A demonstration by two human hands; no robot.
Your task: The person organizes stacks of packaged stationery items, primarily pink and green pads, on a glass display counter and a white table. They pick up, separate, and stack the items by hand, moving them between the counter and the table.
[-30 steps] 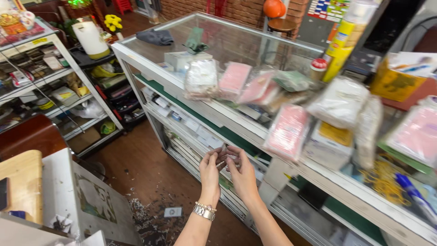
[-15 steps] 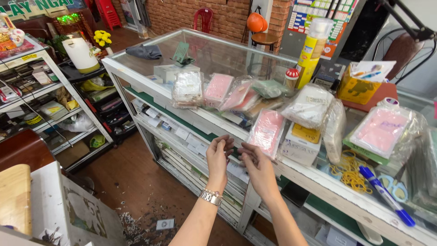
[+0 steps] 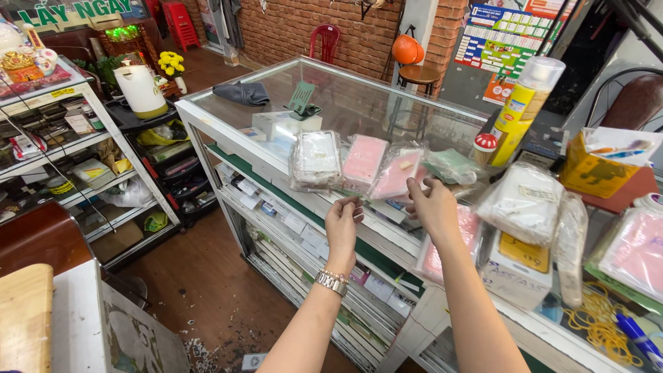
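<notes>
My left hand (image 3: 343, 224), a metal watch (image 3: 331, 282) on its wrist, is raised to the front edge of the glass counter (image 3: 359, 97), fingers pinched close together. My right hand (image 3: 431, 207) is beside it, fingers curled, fingertips at a pink clear-wrapped pack (image 3: 397, 173). I cannot tell whether either hand holds anything. Just beyond them lie a white wrapped pack (image 3: 315, 159), another pink pack (image 3: 364, 160) and a green one (image 3: 449, 166).
On the counter: a grey cloth (image 3: 242, 93), a green stand (image 3: 302, 100), a yellow spray can (image 3: 521, 110), a white bag (image 3: 525, 200), a yellow box (image 3: 597, 173), rubber bands (image 3: 601, 321). A wire shelf rack (image 3: 69, 145) with a white jug (image 3: 140, 90) stands at left.
Both hands have risen from the counter's lower front to its top edge. The small dark thing between them earlier no longer shows. The view has tilted upward.
</notes>
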